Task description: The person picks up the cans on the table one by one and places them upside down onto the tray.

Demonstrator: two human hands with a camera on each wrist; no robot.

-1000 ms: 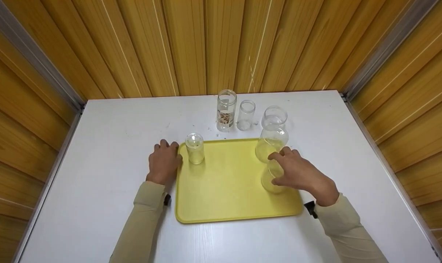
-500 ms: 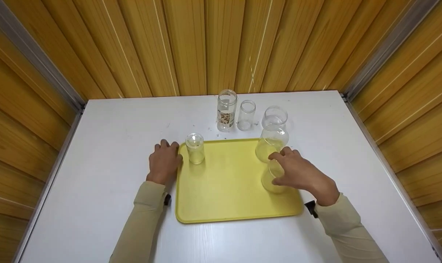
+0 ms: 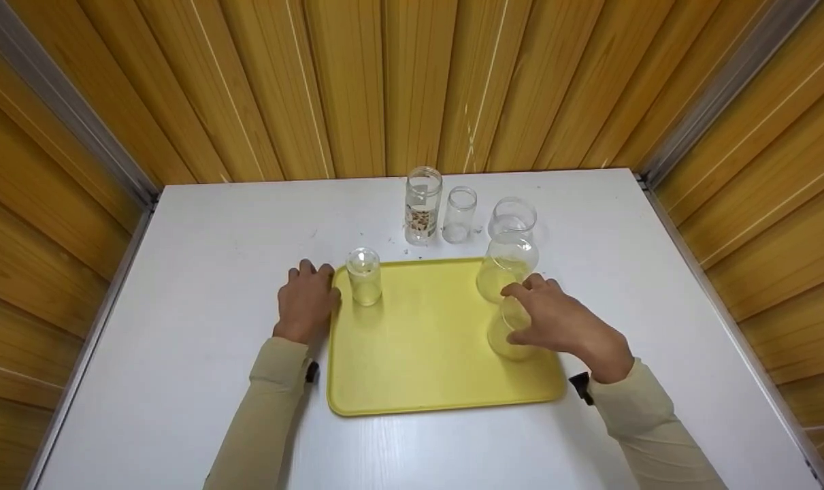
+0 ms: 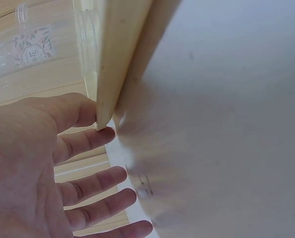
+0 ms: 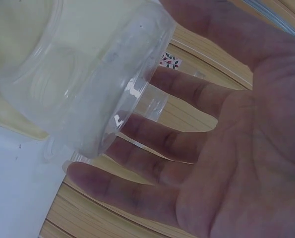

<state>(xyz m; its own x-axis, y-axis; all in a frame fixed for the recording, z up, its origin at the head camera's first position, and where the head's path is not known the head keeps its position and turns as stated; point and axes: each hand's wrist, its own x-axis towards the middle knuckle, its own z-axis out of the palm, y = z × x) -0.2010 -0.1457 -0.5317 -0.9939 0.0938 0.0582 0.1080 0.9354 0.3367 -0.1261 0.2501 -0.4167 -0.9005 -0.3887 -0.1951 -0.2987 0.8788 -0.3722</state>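
Observation:
My right hand [image 3: 563, 325] holds a clear jar [image 3: 500, 340] by its upper part, thumb on the near side and fingers on the far side. This jar [image 5: 102, 94] stands upright on the right of a yellow tray [image 3: 418, 347]. Just behind it is a second clear rounded jar [image 3: 495, 279], partly covered by my fingers. My left hand [image 3: 305, 306] lies beside the tray's left edge. In the left wrist view its thumb [image 4: 78, 110] touches the tray rim [image 4: 112, 69], and the other fingers are extended along the table. A slim clear jar [image 3: 366, 289] stands in the tray's far left corner.
Behind the tray, a tall jar with a patterned label [image 3: 422, 221], a smaller clear jar [image 3: 458, 221] and a wide clear jar [image 3: 512, 211] stand on the white table [image 3: 248, 218]. Wood-patterned walls [image 3: 347, 88] rise at the back and both sides.

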